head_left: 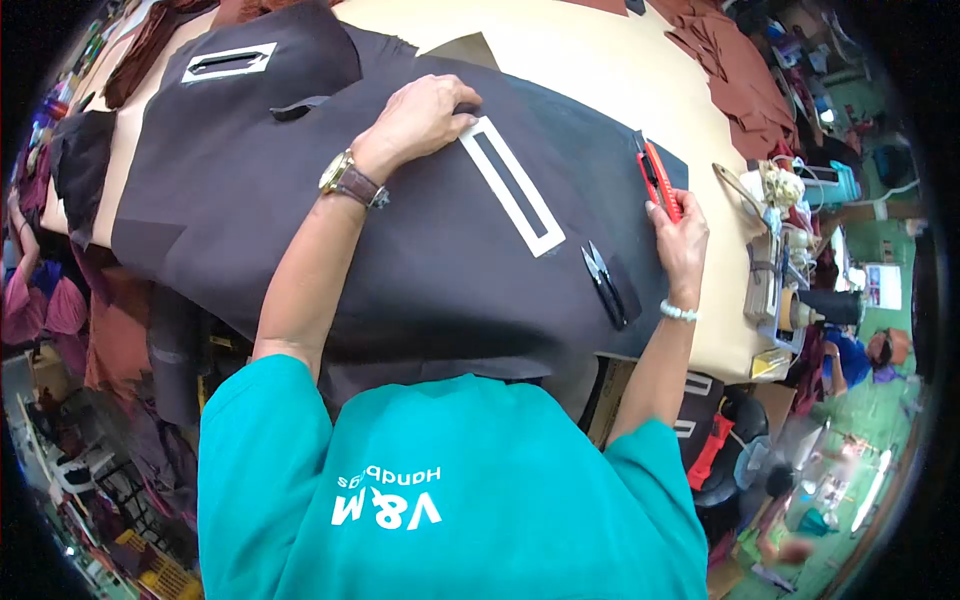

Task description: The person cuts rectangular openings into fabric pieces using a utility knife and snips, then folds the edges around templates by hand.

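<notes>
My left hand (425, 118), with a watch at its wrist, rests on a large dark sheet of leather-like material (260, 210). Its fingers are curled, and the thumb touches the upper end of a white rectangular frame (547, 242) with a long slot. In my right hand (682, 232) is a red utility knife (656, 180), its tip pointing up and away from me. Black thread snips (608, 298) with bare metal blades lie on the sheet between the white frame and my right forearm. What the left fingertips press on is partly hidden.
Another white frame (191, 71) lies at the upper left. Brown material (735, 80) is heaped at the far right of the cream table (590, 45). A rack of tools and bottles (790, 320) stands along the right edge. Other people sit farther off on both sides.
</notes>
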Available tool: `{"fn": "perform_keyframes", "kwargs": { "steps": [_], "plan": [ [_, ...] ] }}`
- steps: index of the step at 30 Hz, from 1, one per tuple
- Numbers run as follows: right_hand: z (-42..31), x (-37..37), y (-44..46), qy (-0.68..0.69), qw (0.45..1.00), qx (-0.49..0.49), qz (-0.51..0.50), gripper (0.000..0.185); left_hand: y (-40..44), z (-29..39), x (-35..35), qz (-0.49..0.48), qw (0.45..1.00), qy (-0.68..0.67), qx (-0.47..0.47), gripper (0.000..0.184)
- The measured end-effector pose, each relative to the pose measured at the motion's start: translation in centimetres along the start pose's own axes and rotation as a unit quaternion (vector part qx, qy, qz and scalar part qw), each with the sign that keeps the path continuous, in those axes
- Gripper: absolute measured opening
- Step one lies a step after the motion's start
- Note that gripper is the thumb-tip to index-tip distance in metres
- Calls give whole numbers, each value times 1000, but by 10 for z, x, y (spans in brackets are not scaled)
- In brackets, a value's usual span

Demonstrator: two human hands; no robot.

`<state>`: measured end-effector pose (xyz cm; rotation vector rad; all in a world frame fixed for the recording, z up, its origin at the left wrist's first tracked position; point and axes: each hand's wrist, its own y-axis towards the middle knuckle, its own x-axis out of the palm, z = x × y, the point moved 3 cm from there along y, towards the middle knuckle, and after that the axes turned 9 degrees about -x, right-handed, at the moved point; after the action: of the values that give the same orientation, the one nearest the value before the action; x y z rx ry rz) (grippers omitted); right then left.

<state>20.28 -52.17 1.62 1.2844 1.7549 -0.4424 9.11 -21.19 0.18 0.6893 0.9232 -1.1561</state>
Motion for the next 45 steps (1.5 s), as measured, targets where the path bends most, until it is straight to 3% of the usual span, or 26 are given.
{"fn": "perform_keyframes", "kwargs": {
  "steps": [3, 7, 10, 15, 36, 45],
  "plan": [
    [-61, 7, -18, 82, 991, -99, -23, 24, 14, -10, 1, 51, 998, 42, -8, 47],
    [-108, 38, -39, 179, 961, -198, -66, 40, 27, -16, -5, -42, 998, 30, -30, 57],
    [-110, 62, -42, 156, 940, -294, -74, 45, 28, -17, -6, -56, 997, 42, -29, 58],
    [-105, 65, -44, 119, 952, -273, -75, 46, 24, -10, -16, -79, 994, 56, -42, 74],
    [-111, 66, -43, 57, 953, -285, -86, 44, 29, 1, -20, -113, 987, 92, -60, 77],
    [-172, 31, -7, -166, 918, -266, -244, 30, 37, -1, -16, -111, 988, 92, -47, 76]
  ]
}}
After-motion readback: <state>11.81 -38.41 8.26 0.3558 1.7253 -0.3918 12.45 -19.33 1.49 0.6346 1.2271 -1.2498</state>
